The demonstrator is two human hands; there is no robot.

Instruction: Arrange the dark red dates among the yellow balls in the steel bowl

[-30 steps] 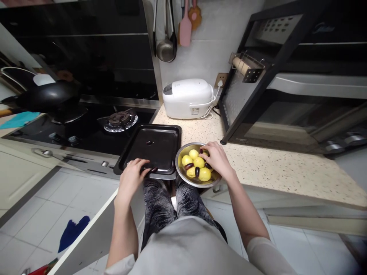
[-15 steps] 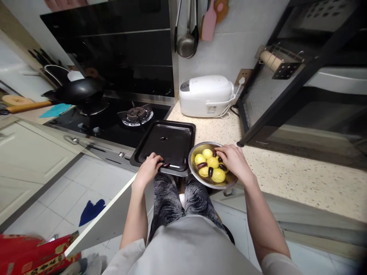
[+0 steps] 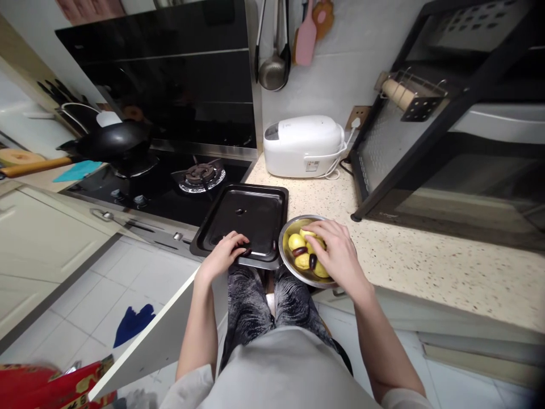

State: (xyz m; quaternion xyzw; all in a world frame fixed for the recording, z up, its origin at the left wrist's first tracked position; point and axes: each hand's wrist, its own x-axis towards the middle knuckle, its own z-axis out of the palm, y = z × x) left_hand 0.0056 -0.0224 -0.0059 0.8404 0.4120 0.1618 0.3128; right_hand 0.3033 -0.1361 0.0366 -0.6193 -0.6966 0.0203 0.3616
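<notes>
Right now the right hand (image 3: 334, 253) cups yellow fruit (image 3: 297, 242) in the bowl (image 3: 284, 257); left hand (image 3: 225, 255) — curled — rests on the tray (image 3: 255, 213).

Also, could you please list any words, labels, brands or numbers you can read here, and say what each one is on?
No text here can be read.
White rice cooker: a small front sticker, too small to read.
Red printed packaging at the lower left: yellow print, blurred.
Black baking tray, round steel bowl of yellow balls and black oven rack: no lettering can be made out.

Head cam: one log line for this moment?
left hand on baking tray edge | right hand in steel bowl, over yellow balls
</notes>
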